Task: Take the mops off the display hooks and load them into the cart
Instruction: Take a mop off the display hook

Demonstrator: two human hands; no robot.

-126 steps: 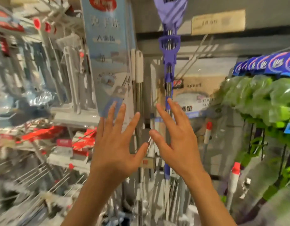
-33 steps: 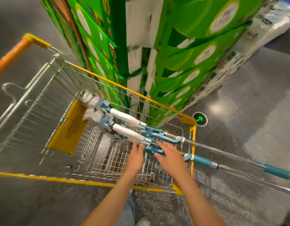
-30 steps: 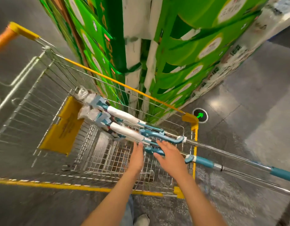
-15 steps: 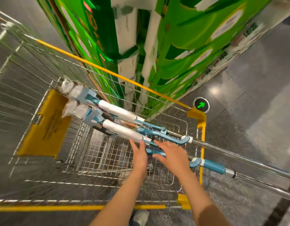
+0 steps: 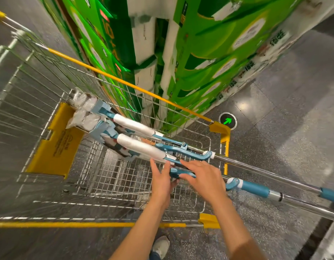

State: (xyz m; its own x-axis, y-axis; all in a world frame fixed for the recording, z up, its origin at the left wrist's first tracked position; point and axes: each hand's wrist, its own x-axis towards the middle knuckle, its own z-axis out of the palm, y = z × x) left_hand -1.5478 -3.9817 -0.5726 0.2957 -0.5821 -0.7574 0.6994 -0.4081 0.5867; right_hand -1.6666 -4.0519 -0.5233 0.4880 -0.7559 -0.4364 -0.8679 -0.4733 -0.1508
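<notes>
Both hands, left hand (image 5: 161,182) and right hand (image 5: 203,178), rest open-fingered on the nearer of two mops (image 5: 143,145) already lying in the cart (image 5: 125,83) ahead, so loading looks mostly done.

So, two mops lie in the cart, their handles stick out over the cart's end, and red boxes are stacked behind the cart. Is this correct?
Not quite: the head view shows the boxes stacked behind the cart are green, not red. The rest holds: two mops lie in the cart, and their handles stick out over its end.
</notes>
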